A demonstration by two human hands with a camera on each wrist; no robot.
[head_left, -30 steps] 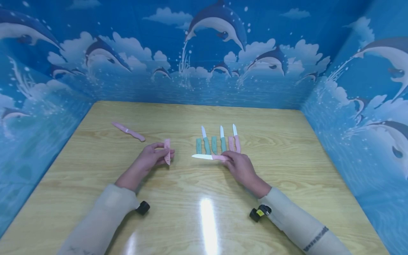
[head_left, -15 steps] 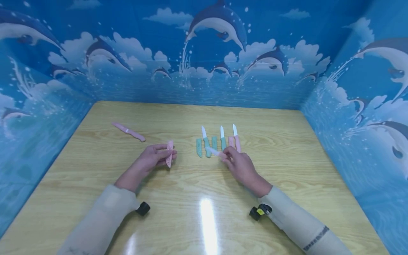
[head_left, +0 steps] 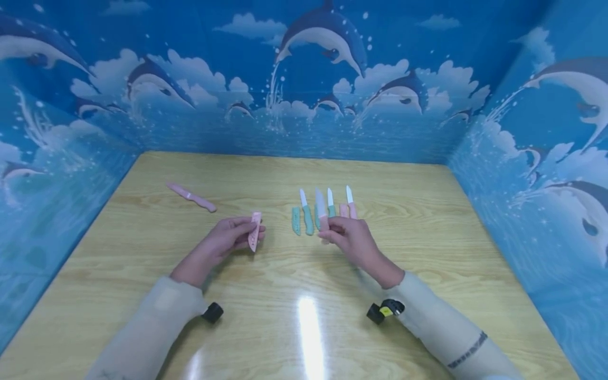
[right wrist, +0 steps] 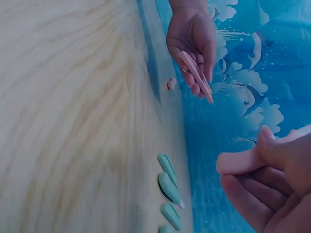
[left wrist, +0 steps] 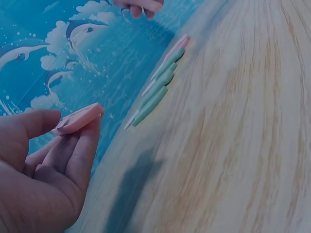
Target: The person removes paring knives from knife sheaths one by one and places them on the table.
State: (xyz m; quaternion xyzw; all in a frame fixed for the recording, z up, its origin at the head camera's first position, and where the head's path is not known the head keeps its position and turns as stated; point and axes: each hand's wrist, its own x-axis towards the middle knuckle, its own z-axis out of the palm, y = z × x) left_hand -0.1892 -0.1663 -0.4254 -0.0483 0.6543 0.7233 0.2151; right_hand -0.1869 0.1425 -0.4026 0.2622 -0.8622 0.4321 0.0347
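Your left hand [head_left: 227, 238] pinches pink knife sheath [head_left: 255, 231], mid-table, left of centre. Your right hand [head_left: 350, 237] grips pink-handled knife [head_left: 321, 210], blade pointing far, over row of green and pink knives [head_left: 328, 211].

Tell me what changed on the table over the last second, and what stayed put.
The right hand turned its pink-handled knife: a second ago the white blade lay level, pointing left; now it points up and away, in front of the row of knives and sheaths. The grip stayed. The left hand kept holding the pink sheath, barely shifted. The sheathed pink knife at far left did not move.
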